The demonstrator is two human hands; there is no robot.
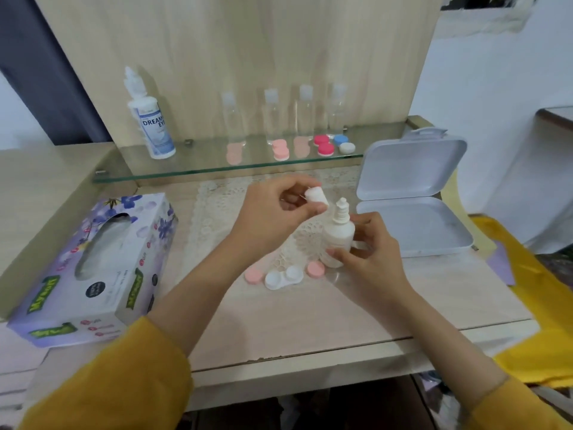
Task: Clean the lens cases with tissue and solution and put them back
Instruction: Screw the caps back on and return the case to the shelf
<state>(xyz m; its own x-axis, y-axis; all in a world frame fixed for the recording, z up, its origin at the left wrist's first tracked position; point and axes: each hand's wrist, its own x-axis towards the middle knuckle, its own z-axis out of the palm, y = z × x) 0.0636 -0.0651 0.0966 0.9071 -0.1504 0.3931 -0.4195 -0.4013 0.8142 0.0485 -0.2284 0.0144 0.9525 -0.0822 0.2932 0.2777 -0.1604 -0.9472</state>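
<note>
My right hand [369,252] grips a small white solution bottle [338,237], upright over the lace mat, its nozzle bare. My left hand [276,209] pinches the bottle's white cap [317,197] just up and left of the nozzle. Below the bottle on the table lies an open white lens case [283,277] with a pink lid [253,276] to its left and another pink lid [315,269] to its right. A tissue box [93,268] with purple flowers sits at the left.
A glass shelf [201,169] at the back carries a large solution bottle [152,119], several clear bottles [273,119], a pink lens case [280,149], a red one [324,145] and a blue-white one [343,143]. An open white plastic box [412,206] stands right. Yellow cloth [539,321] lies far right.
</note>
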